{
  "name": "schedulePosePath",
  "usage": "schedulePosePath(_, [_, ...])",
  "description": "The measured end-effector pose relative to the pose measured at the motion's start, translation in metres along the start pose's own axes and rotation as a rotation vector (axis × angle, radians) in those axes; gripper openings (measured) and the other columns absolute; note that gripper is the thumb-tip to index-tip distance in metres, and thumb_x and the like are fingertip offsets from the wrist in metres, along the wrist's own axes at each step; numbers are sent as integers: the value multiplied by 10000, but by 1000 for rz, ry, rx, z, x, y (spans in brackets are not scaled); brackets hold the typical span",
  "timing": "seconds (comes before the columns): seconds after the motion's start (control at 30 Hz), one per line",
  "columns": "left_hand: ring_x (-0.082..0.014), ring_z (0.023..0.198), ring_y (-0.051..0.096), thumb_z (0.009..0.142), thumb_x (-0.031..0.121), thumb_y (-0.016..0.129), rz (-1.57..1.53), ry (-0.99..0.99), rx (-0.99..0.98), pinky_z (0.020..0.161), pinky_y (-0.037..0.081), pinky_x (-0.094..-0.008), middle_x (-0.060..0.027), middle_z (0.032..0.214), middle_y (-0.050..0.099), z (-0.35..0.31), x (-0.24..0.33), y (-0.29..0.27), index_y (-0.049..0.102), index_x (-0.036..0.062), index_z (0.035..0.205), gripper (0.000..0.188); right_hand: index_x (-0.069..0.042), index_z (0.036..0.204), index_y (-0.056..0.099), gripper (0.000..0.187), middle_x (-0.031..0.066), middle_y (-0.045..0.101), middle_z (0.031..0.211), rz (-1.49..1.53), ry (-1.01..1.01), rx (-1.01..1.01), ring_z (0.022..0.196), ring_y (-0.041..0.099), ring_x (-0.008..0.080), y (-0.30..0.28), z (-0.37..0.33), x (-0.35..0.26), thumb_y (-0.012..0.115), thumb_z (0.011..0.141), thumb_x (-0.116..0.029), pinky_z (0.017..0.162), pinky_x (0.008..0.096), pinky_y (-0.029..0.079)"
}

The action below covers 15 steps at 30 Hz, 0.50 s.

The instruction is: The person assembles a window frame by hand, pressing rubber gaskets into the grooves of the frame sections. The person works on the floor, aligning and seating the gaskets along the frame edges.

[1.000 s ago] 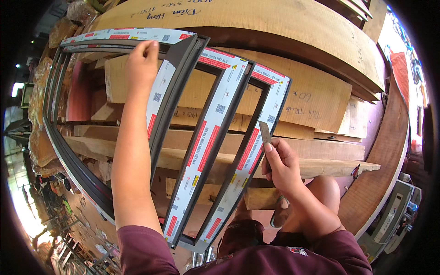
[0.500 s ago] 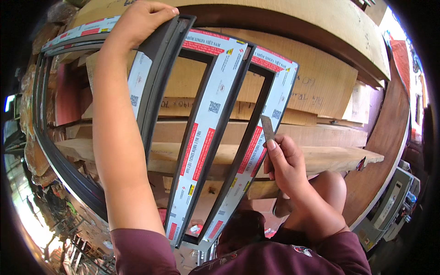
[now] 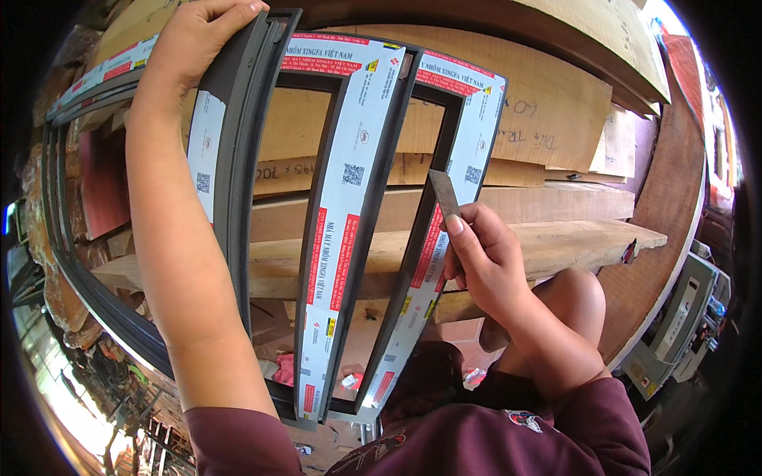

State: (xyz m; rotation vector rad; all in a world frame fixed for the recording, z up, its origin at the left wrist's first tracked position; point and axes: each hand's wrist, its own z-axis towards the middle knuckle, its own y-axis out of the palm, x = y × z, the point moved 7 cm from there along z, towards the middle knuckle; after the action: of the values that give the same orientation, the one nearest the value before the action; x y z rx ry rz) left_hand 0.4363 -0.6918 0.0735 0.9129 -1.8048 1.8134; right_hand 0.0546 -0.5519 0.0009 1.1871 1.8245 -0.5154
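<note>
A dark metal window frame [image 3: 214, 262] with several bars stands tilted before me, its faces covered in white and red protective film [image 3: 353, 135]. My left hand [image 3: 208, 30] is closed over the top of its near-left upright, the thumb along the upper corner and the other fingers partly hidden. In my right hand [image 3: 490, 252] a short, flat grey metal strip [image 3: 445, 194] is pinched between thumb and fingers, pointing up and left. The strip overlaps the inner black edge of the right-hand bar; whether it touches the frame I cannot tell.
Thick wooden boards [image 3: 548, 103] are stacked behind the frame, and a long plank [image 3: 516, 244] lies across below them. At the right is a brown board [image 3: 663, 230] with a grey boxy machine [image 3: 675, 325] beyond. Cluttered metal pieces [image 3: 103, 373] lie at lower left.
The whole view has shifted, so frame and hands appear further left and slightly higher. Against the frame, the metal strip has moved a little left. Both hands keep their hold.
</note>
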Motion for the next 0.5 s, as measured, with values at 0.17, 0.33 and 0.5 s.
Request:
schedulePosePath(0.17, [-66, 814, 675, 978, 327, 661, 60, 9, 12, 739, 528, -221, -18, 959, 750, 2, -2, 0, 770, 77, 1115, 305, -23, 1008, 556, 227, -24, 539, 652, -18, 30, -12, 550, 516, 39, 1, -2, 7, 534, 1078, -238, 472, 223, 389])
schedulePosePath(0.33, [-70, 806, 676, 991, 311, 631, 103, 17, 29, 731, 525, -217, -21, 949, 748, 4, -5, -2, 771, 81, 1097, 290, -27, 1015, 561, 219, -28, 541, 652, -26, 46, -19, 556, 524, 40, -1, -2, 7, 533, 1078, -235, 481, 220, 388])
schedulePosePath(0.5, [-70, 802, 676, 989, 308, 625, 120, 90, 46, 727, 517, -217, -15, 939, 748, 2, 0, -2, 773, 86, 1091, 286, -33, 1031, 565, 220, -18, 554, 670, -13, 32, -29, 553, 519, 38, -3, -5, 7, 528, 1081, -243, 482, 209, 387])
